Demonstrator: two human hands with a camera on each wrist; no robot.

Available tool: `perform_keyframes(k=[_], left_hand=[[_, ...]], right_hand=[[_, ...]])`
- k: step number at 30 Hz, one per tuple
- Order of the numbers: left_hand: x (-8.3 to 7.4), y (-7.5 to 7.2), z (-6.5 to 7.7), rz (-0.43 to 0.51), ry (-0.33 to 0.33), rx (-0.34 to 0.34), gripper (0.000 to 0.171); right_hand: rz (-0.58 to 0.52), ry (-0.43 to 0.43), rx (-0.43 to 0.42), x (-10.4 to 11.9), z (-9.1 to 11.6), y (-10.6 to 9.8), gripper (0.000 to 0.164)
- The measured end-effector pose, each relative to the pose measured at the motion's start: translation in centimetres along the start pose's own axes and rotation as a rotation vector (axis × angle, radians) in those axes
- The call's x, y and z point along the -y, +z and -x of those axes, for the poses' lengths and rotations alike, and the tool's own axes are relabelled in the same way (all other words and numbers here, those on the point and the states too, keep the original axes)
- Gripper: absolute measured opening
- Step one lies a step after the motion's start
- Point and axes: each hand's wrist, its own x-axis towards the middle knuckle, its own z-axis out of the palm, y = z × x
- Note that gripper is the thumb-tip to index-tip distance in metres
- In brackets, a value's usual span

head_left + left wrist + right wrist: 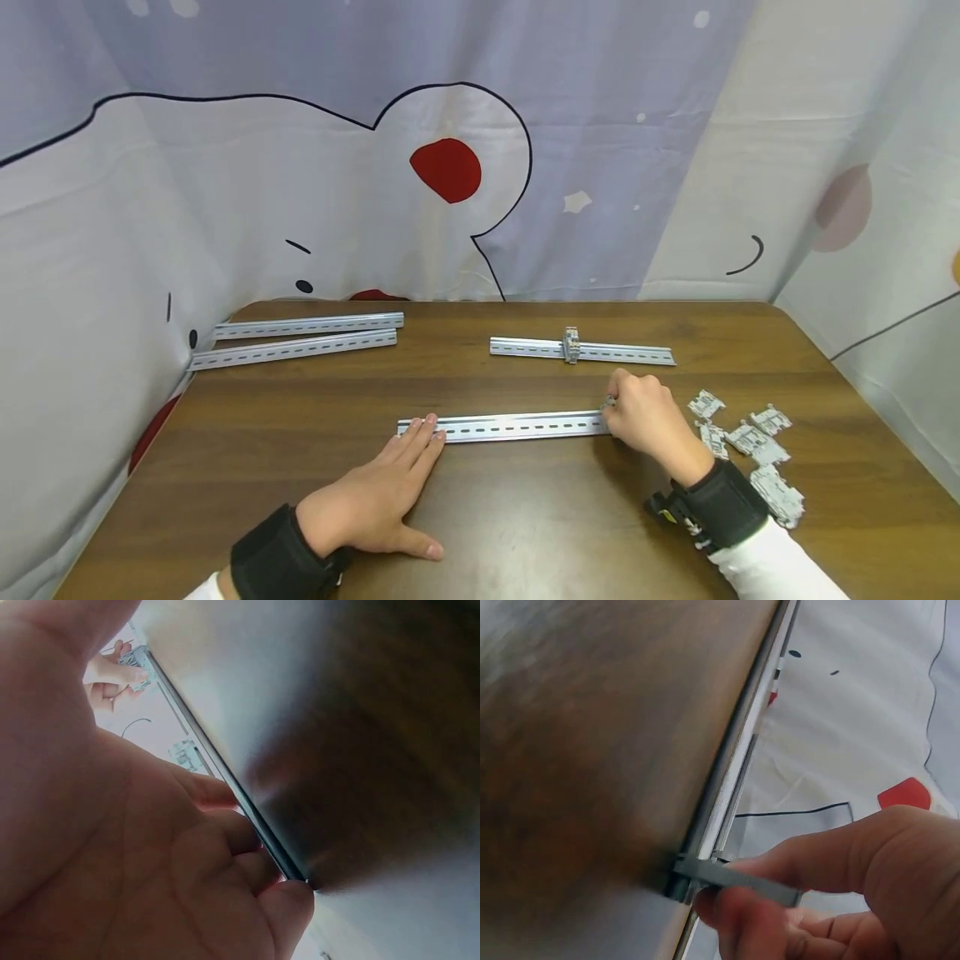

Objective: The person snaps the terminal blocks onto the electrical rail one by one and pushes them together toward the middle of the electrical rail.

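Apparent fitting step: right hand [647,414] pinches module [712,871] at rail [517,422] — left hand [375,496], fingers straight, rests on rail. Engagement partly hidden — seating likely requires pressure.

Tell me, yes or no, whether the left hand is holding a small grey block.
No, the left hand rests its outstretched fingers on one end of the nearest metal strip.

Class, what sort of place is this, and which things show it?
Probably a small assembly workstation: slotted DIN rails lie on a wood-grain table, loose terminal blocks sit to the right, and a printed curtain hangs behind.
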Motion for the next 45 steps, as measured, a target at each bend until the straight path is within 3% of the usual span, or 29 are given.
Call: perform_keyframes(k=[7, 12, 16, 27, 35, 45], left_hand=[[0.0, 0.0, 0.1, 0.005, -0.004, 0.009, 0.123], [-0.1, 0.0, 0.2, -0.003, -0.004, -0.003, 0.123], [-0.1, -0.2, 0.1, 0.002, -0.007, 0.001, 0.124], [-0.2, -0.3, 0.0, -0.010, -0.010, 0.007, 0.123], [-0.2, -0.4, 0.0, 0.001, -0.013, 0.013, 0.122], [-0.1, -0.2, -0.1, 0.002, -0.017, 0.011, 0.124]], right_hand=[[-0.079, 0.047, 0.120, -0.5, -0.1, -0.9, 0.011], [-0.239, 0.067, 0.223, -1.0, -0.2, -2.6, 0.021], [-0.379, 0.118, 0.287, -1.6, -0.2, -3.1, 0.018], [-0.565, 0.223, 0.259, -2.3, -0.3, -1.9, 0.010], [-0.639, 0.253, 0.253, -0.4, -0.3, -0.6, 0.010], [-0.828, 0.276, 0.302, 2.3, -0.9, 1.3, 0.012]])
